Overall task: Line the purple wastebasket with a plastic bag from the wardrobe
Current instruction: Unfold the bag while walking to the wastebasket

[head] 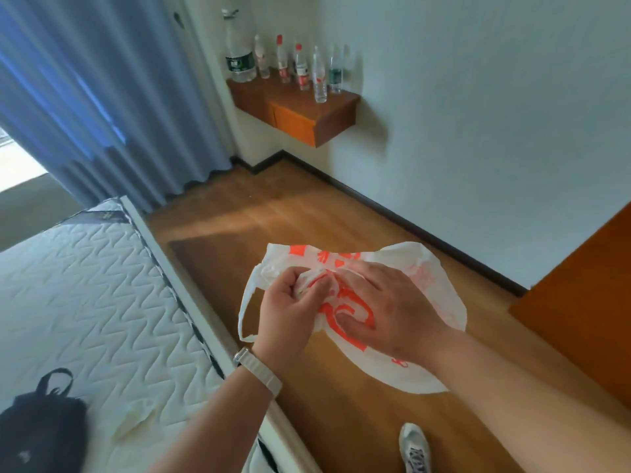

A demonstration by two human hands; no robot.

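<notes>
Over wood floor point(307, 213) — plastic bag point(426, 274) pinched in curled left hand point(286, 312), right hand point(392, 308) spread flat on it

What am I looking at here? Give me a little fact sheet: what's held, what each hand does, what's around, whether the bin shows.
held item: white plastic bag with orange print, above the wood floor
left hand: grips a bunched part of the bag
right hand: lies on the bag, fingers nearly straight
beside: quilted mattress with a black bag on it
far wall: wooden shelf with a row of bottles
purple wastebasket: not in view
</notes>
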